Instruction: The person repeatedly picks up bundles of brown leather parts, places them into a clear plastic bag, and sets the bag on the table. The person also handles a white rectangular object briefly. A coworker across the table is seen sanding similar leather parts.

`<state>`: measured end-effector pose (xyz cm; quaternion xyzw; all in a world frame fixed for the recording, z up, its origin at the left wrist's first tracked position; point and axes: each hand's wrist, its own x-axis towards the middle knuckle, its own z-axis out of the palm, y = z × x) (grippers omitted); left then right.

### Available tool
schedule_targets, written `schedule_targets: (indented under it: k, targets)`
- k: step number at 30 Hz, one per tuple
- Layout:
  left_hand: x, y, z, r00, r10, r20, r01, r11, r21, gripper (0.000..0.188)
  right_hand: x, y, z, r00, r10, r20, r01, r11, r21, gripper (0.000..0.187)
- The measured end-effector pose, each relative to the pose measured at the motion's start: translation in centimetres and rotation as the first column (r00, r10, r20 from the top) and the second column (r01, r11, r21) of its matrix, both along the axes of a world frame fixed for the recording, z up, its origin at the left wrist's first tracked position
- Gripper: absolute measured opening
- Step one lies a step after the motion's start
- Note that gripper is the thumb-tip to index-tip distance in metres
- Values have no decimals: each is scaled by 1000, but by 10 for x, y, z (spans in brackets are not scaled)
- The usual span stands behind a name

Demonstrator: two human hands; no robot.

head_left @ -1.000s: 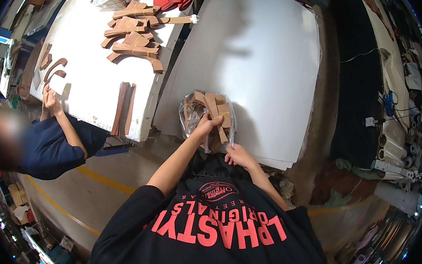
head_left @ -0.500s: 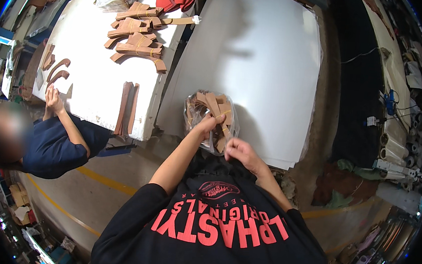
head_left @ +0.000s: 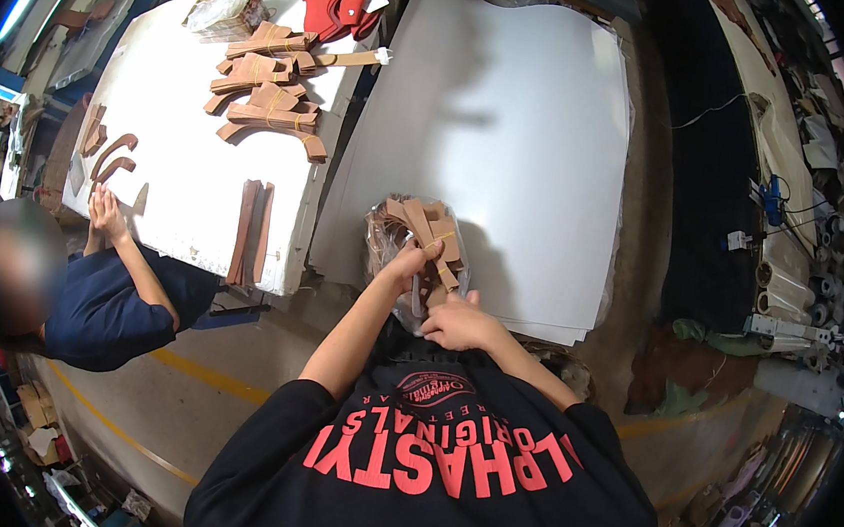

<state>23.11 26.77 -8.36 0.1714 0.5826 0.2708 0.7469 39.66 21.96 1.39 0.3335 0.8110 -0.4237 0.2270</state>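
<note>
Near the front edge of the white-covered table stands a clear plastic bag [head_left: 377, 222] filled with tan leather-like strips. My left hand [head_left: 412, 263] grips a bundle of flat tan strips [head_left: 420, 219] at the bag's mouth, its thumb on top. A thin yellow band crosses the strips beside my thumb. Close to the lower end of the bundle, my right hand [head_left: 462, 323] is closed with its fingers curled at the bag's near side. What those fingers pinch, if anything, is hidden.
White sheeting [head_left: 520, 172] covers my table. On the white table [head_left: 182, 142] at left lie banded tan bundles [head_left: 273, 110], long brown strips [head_left: 250, 233], red pieces [head_left: 336, 5] and a plastic-wrapped stack [head_left: 225, 10]. A co-worker [head_left: 129, 288] sits beside it, hands over the corner.
My right hand has moved down and left, from beside the bundle to the bag's near side. My left hand keeps its grip on the strips. The view has shifted slightly.
</note>
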Motion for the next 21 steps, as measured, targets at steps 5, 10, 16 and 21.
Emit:
schedule_targets:
  k: [5, 10, 16, 21]
  targets:
    - [-6, -4, -22, 991, -62, -121, 75, 991, 107, 68, 4, 24, 33, 969, -48, -242, 51, 999, 5, 26]
    - [-27, -3, -14, 962, -58, -268, 70, 997, 36, 75, 14, 61, -14, 866, -495, 67, 497, 868, -14, 29]
    - [-45, 13, 4, 981, 60, -182, -56, 998, 31, 71, 1, 94, -90, 795, -503, 338, 487, 862, 138, 34]
    - [-52, 24, 9, 958, 262, -117, -269, 962, -43, 79, 15, 102, -133, 684, -730, 9, 721, 678, 142, 36]
